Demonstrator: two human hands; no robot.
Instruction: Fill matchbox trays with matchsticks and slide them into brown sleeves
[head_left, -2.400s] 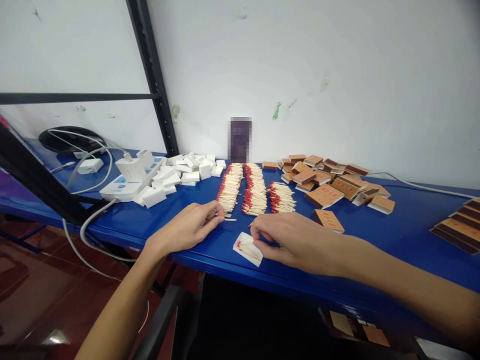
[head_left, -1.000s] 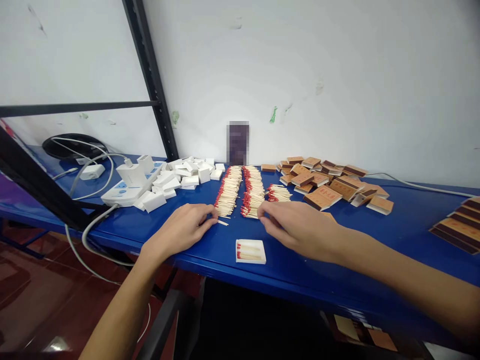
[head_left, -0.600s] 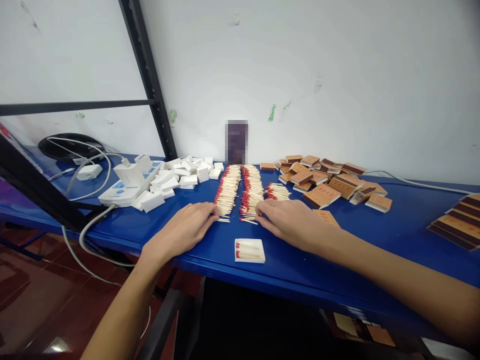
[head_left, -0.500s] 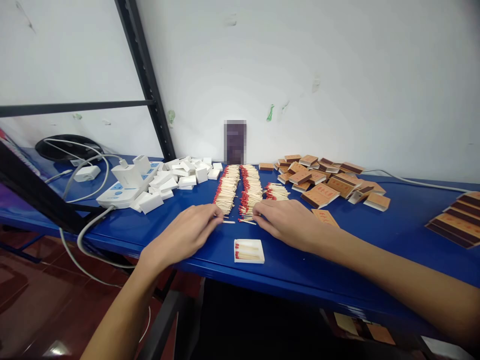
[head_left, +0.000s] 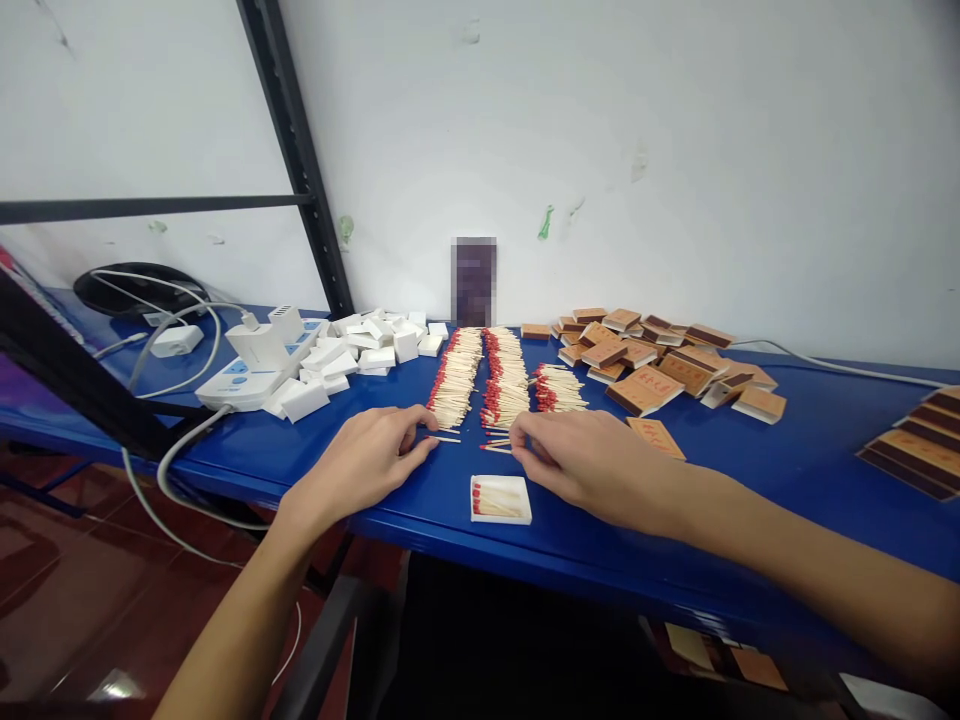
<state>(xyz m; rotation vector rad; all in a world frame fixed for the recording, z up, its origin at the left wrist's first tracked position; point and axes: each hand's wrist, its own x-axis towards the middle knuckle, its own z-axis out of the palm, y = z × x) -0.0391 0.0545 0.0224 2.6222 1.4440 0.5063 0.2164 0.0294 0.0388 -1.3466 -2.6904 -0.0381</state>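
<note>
My left hand (head_left: pixel 375 450) is at the near end of the left row of red-headed matches (head_left: pixel 456 385), thumb and forefinger closed about the head end of a match (head_left: pixel 448 440). My right hand (head_left: pixel 574 455) is curled at the near end of the middle row of matches (head_left: pixel 506 380). Its thumb and forefinger pinch the plain end of a match (head_left: pixel 495 448), partly hidden by the fingertips. Between and below both hands, a white matchbox tray (head_left: pixel 517 518) holds several matches, heads to the left. A shorter match pile (head_left: pixel 556 388) lies behind my right hand.
White matchbox trays (head_left: pixel 375 340) are heaped at the back left beside a power strip (head_left: pixel 244 385) with cables. Printed matchbox sleeves (head_left: pixel 649 390) pile up at the back right, with more (head_left: pixel 919 445) at the far right. A black shelf post (head_left: pixel 296 150) rises at the left.
My left hand has shifted slightly left, and the match's red head now shows at its fingertips. My right hand has moved slightly right and down. Matches in the tray lie differently.
</note>
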